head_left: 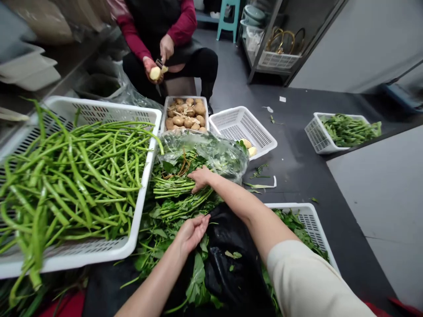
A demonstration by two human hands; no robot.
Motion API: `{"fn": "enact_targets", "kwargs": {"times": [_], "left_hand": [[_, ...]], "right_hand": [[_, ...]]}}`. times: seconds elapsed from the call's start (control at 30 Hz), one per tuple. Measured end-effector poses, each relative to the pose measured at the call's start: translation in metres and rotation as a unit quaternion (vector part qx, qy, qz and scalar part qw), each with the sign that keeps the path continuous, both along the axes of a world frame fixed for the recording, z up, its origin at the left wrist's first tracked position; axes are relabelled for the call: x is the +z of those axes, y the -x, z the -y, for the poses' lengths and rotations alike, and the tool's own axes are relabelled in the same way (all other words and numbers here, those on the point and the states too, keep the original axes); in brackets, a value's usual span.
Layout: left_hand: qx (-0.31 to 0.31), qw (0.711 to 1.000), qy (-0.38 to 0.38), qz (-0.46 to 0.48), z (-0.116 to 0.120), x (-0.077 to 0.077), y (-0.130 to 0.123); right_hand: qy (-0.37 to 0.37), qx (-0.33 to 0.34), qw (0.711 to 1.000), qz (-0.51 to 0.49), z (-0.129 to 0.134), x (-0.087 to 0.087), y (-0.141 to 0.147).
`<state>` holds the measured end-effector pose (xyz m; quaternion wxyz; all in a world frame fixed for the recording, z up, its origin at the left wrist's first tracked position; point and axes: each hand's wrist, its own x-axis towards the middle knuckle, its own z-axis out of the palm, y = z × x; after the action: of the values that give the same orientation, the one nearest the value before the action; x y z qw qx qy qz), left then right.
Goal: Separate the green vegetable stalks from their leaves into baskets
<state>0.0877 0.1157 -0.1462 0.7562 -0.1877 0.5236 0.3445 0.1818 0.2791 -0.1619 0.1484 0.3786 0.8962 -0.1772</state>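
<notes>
My right hand (202, 178) reaches out over a heap of leafy greens (175, 187), its thumb and forefinger apart against the cut stems. Closer to me, my left hand (193, 232) is turned palm up with its fingers curled in together. Whether a thin stem is between those fingertips I cannot make out. Under and beside the left hand lie loose leaves (197, 275) and a shiny black covering (228, 264) with leaf scraps on it. A clear plastic bag (220, 152) partly wraps the far end of the heap.
A large white basket (140, 207) of long green stalks (76, 176) stands left. Ahead, a person (155, 26) peels a potato (155, 73) behind a crate of potatoes (187, 115). Further white baskets hold peeled potatoes (252, 151), green pods (352, 129) and picked leaves (297, 226).
</notes>
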Motion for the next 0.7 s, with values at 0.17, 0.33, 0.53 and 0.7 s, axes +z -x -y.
{"fn": "enact_targets", "kwargs": {"times": [0.17, 0.33, 0.53, 0.7], "left_hand": [[0.038, 0.998, 0.034, -0.022, -0.023, -0.023, -0.012], [0.030, 0.998, 0.009, -0.062, -0.032, -0.020, -0.011], [0.057, 0.973, -0.152, -0.162, -0.038, 0.026, -0.002], [-0.038, 0.787, -0.456, -0.413, -0.065, 0.102, -0.005]], "right_hand": [[0.060, 0.041, 0.997, 0.021, -0.010, -0.005, 0.003], [0.079, 0.060, 0.994, 0.052, -0.010, 0.000, -0.002], [0.031, -0.032, 0.995, -0.090, -0.017, 0.058, -0.041], [-0.019, -0.146, 0.946, -0.290, -0.003, 0.141, -0.076]]}}
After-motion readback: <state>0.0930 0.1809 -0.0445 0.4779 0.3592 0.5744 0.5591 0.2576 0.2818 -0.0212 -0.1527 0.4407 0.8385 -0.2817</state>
